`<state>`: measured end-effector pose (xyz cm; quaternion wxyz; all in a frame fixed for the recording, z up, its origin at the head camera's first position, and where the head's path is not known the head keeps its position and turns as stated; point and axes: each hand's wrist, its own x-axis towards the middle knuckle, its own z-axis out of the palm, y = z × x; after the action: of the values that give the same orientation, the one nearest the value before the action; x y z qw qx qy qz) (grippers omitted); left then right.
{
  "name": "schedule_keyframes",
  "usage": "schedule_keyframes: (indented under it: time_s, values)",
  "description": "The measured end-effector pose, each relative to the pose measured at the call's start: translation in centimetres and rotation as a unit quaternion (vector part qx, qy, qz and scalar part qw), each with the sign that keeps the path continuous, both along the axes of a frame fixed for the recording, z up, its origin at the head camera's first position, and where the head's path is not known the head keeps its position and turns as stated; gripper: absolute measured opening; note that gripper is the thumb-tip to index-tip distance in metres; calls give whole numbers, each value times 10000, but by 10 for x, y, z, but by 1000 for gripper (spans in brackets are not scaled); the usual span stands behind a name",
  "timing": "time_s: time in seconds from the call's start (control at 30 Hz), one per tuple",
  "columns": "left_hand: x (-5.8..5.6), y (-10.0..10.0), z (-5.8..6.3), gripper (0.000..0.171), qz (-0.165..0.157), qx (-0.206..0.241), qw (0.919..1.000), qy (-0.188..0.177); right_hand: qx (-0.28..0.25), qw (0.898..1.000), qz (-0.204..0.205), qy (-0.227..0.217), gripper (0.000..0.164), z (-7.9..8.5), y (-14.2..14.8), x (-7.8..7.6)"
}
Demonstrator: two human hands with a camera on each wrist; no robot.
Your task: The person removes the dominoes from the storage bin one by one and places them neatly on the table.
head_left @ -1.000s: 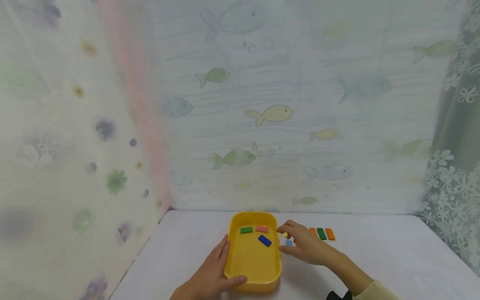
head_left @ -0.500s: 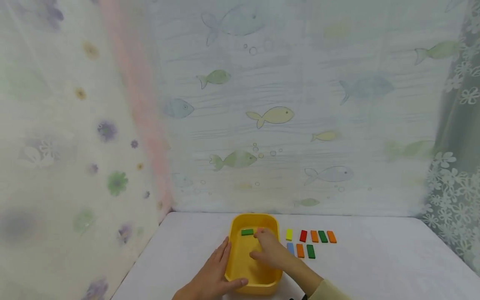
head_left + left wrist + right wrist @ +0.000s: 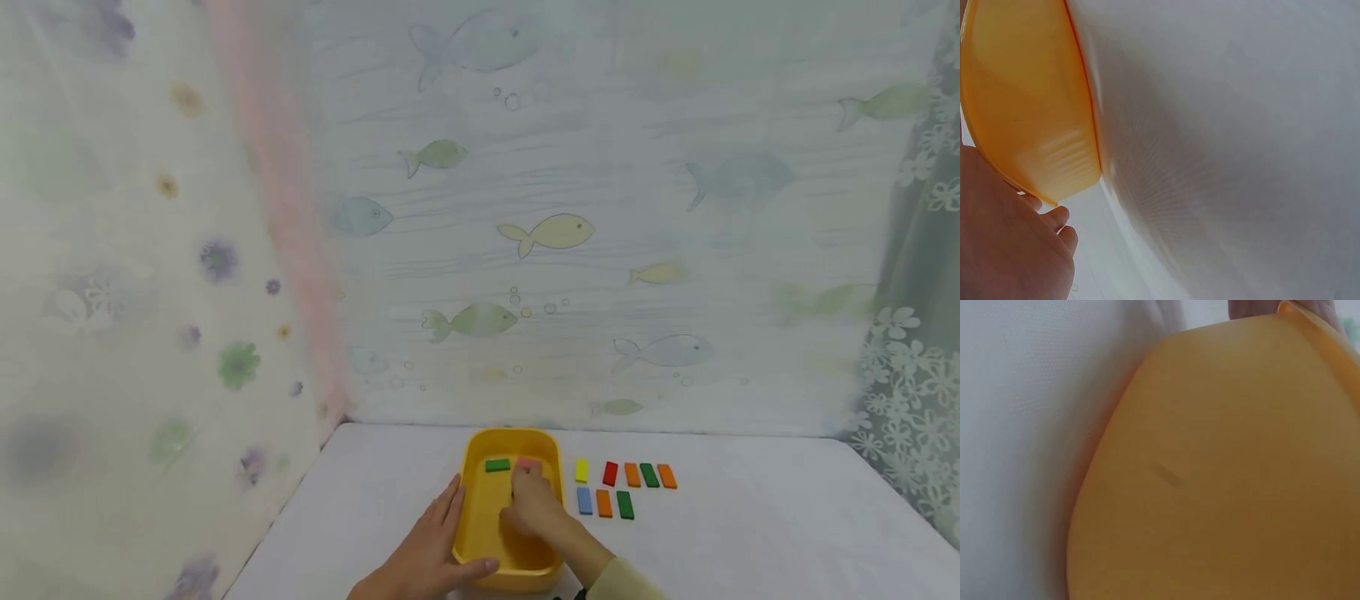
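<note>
In the head view a yellow plastic tray (image 3: 471, 533) stands upright on the table in front of me. My left hand (image 3: 423, 554) rests against its left near corner, fingers laid along the side wall and thumb across the near rim. My right hand (image 3: 536, 508) reaches down inside the tray with bent fingers, and a small dark spot shows at its fingertips. Whether it pinches a block I cannot tell. The blue block seen there earlier is hidden behind this hand. Toward the tray's far end lie a green block (image 3: 497, 465) and a pink block (image 3: 528, 463), partly covered.
Right of the tray, flat blocks lie in two rows on the white tabletop (image 3: 750, 517). The far row includes a yellow block (image 3: 582, 471) and a red block (image 3: 611, 474); the near row starts with a light blue block (image 3: 584, 501). A fish-patterned curtain (image 3: 555, 358) hangs behind.
My right hand has moved left from beside the rows of blocks into the tray, and its fingers have drawn closer together there. The blue block has gone out of sight. My left hand stays put.
</note>
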<state>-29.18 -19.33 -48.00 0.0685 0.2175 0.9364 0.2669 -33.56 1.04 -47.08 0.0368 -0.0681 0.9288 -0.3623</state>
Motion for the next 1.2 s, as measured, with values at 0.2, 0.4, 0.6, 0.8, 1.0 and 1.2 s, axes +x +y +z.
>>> schedule_keyframes:
  time_s: [0.2, 0.4, 0.6, 0.8, 1.0, 1.2]
  values:
    - [1, 0, 2, 112, 12, -34, 10000, -24, -164, 9996, 176, 162, 61, -4, 2, -3]
    - [1, 1, 1, 112, 24, 6, 10000, -20, -317, 9986, -358, 204, 63, -9, 1, -7]
    - [2, 1, 0, 112, -16, 24, 10000, 83, -329, 9959, -745, 398, 50, -13, -2, -15]
    - [1, 1, 1, 112, 74, -70, 9999, 47, -373, 9972, -478, 437, 50, -17, -3, -18]
    - [0, 1, 1, 111, 94, -120, 9999, -12, -343, 9988, 60, 330, 40, -18, -3, -20]
    - [0, 1, 0, 111, 74, -95, 9999, 3, -297, 9991, 281, -58, 39, -15, -5, -20]
